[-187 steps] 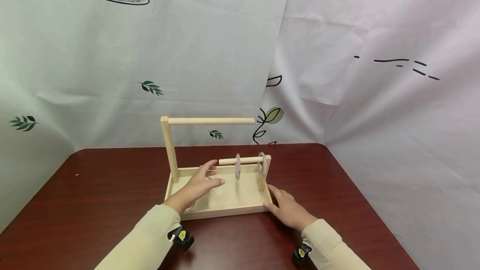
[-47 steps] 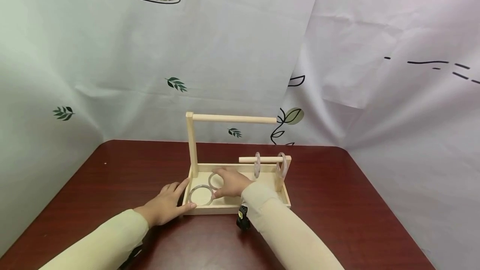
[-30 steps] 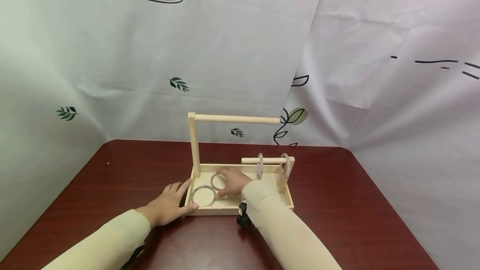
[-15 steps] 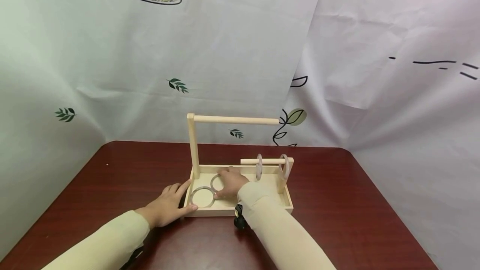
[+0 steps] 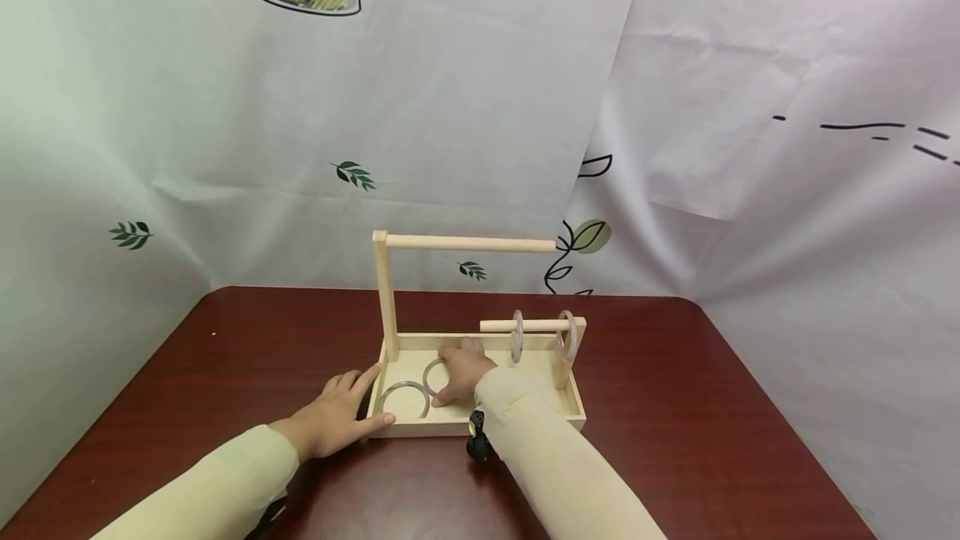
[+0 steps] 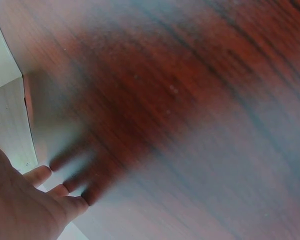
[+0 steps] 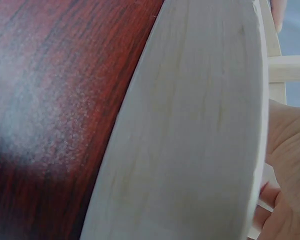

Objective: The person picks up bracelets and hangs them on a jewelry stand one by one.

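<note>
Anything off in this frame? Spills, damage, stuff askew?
Nothing stands out. Two rings hang upright on the short rod; two more rings lie flat in the wooden tray, one under the right hand. The left hand rests on the tray's left end. The tall rod is bare. No visible spill or breakage.

1. The table (image 5: 675, 407) is dark red-brown with wood grain.
2. The tray (image 5: 573, 407) and its posts are pale, unpainted wood.
3. The rings (image 5: 405, 398) are clear.
4. The sleeves (image 5: 555, 465) are cream.
5. The backdrop (image 5: 450, 107), upper frame, is white with green leaf prints.
</note>
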Action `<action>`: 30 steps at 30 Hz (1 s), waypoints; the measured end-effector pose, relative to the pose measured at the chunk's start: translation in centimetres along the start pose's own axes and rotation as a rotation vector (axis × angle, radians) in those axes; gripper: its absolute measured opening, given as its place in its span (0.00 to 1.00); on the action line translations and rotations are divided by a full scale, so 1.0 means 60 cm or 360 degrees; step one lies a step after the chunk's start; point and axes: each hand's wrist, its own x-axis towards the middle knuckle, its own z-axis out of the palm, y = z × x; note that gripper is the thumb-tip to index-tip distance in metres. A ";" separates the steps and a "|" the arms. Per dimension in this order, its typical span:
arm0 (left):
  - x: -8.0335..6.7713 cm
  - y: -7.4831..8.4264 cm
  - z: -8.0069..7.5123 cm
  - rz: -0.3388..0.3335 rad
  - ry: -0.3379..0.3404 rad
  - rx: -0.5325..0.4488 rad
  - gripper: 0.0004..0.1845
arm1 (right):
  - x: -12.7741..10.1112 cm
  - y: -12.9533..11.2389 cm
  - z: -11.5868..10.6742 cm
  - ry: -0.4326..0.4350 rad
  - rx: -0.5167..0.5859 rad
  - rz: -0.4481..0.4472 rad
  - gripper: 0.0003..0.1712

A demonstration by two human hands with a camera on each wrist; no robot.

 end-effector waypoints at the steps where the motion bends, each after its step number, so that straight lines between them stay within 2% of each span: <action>1: 0.000 0.000 0.000 -0.0002 -0.0001 0.0000 0.49 | 0.000 0.001 0.000 0.0002 0.0011 0.0000 0.48; 7: 0.001 -0.002 0.001 -0.0006 -0.0004 -0.0002 0.49 | 0.003 0.002 -0.001 -0.0005 0.0055 0.0038 0.47; 18: 0.000 -0.002 0.002 0.0013 0.0005 -0.0003 0.49 | 0.003 0.005 0.003 0.0010 0.0007 0.0083 0.32; 22: 0.000 -0.002 0.003 0.0011 0.0001 -0.0014 0.49 | 0.000 0.009 0.003 0.0041 0.0080 0.0077 0.30; 26: -0.001 -0.002 0.002 0.0010 0.0006 -0.0009 0.49 | -0.004 0.012 0.004 0.0096 0.0190 0.0077 0.32; 30: -0.002 -0.001 0.001 0.0008 0.0001 -0.0008 0.49 | -0.010 0.013 0.002 0.0160 0.0286 0.0064 0.39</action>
